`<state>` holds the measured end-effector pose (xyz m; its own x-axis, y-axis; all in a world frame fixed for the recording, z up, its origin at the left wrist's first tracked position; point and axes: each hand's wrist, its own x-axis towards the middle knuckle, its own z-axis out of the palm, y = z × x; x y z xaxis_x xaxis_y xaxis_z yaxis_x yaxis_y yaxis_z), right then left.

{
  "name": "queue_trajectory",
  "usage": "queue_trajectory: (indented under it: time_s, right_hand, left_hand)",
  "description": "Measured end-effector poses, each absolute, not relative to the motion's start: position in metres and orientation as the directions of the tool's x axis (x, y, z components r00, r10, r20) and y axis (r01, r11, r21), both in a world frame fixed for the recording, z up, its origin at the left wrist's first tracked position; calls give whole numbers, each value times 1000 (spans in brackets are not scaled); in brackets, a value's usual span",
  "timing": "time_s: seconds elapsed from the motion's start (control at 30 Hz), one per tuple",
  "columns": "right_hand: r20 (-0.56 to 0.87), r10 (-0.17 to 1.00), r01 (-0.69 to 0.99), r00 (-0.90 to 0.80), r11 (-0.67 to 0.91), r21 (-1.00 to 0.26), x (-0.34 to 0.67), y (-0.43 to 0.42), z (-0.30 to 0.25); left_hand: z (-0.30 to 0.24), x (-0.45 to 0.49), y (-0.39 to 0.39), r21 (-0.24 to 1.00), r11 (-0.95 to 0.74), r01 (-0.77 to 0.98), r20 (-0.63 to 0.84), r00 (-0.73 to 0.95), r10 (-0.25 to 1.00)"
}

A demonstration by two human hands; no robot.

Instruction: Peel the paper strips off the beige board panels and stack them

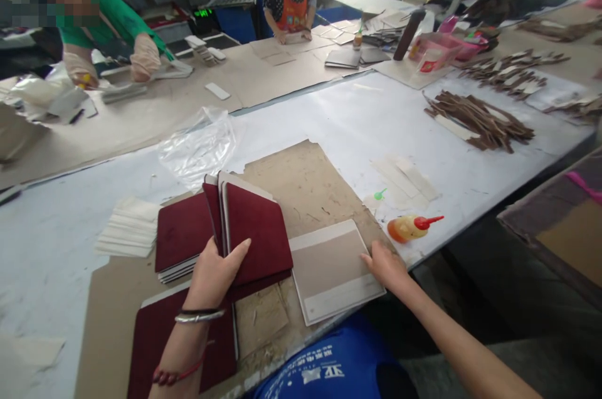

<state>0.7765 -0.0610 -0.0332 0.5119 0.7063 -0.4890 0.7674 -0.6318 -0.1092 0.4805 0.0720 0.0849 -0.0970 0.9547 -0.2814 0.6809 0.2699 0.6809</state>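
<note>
Several maroon covers (258,229) clamped in left hand (216,267); right hand (386,266) at panel (329,262), grip unclear.

Covers (261,233) in left hand (219,267): maroon, whitish inner sides. Panel (329,264) at right hand (386,268): beige, whitish bands. Squeeze bottle (402,229) beyond right hand: amber, red nozzle (430,221).

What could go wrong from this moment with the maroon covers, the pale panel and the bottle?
The maroon covers in the left hand are fanned out, so one might slip loose. The bottle with the red nozzle is near the right hand and could be knocked off the table. The pale panel is close to the table's near edge, so a push might send it over.
</note>
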Motion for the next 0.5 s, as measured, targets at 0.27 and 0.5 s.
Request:
queue_trajectory:
  time_s: [0.27,0.5]
  right_hand:
    - [-590,725,429,355,-687,-587,791,-76,-65]
    - [-782,595,-240,188,-744,-624,794,-72,-44]
  left_hand:
    - [79,489,66,772,220,597,-177,-130,976]
    - [86,441,58,902,404,151,-363,-237,901]
